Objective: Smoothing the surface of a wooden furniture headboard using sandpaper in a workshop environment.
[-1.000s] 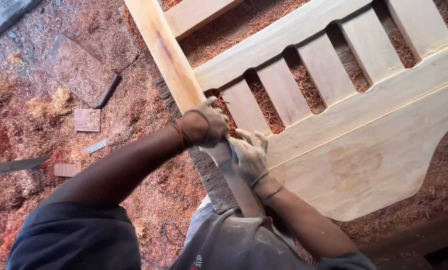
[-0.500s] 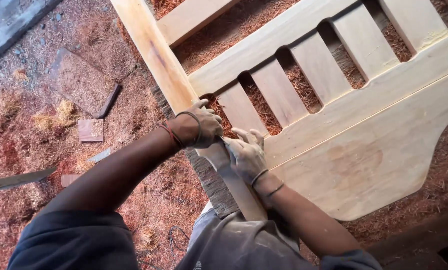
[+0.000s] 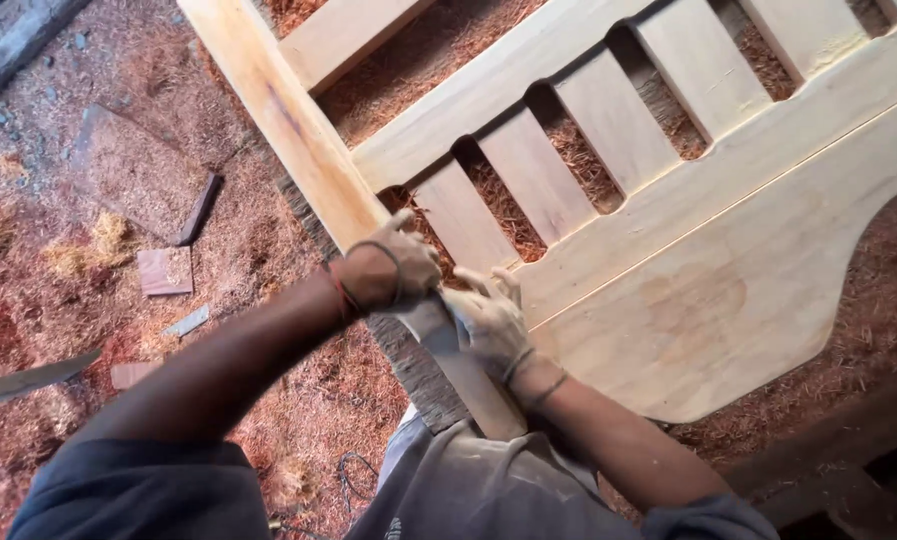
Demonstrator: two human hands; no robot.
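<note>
Our left hand (image 3: 388,272) and right hand (image 3: 490,322) sit close together, both clamped on the pale corner post (image 3: 298,140) of the slatted wooden panel (image 3: 728,270). Post's long axis runs diag. from upper left down toward us; left hand is farther up it, right nearer the panel's wide bottom board.

Your floor (image 3: 88,130) is buried in reddish sawdust, with the pale slatted wooden frame (image 3: 708,260) lying on it, plus small offcuts (image 3: 164,271) and a flat board (image 3: 138,170).
</note>
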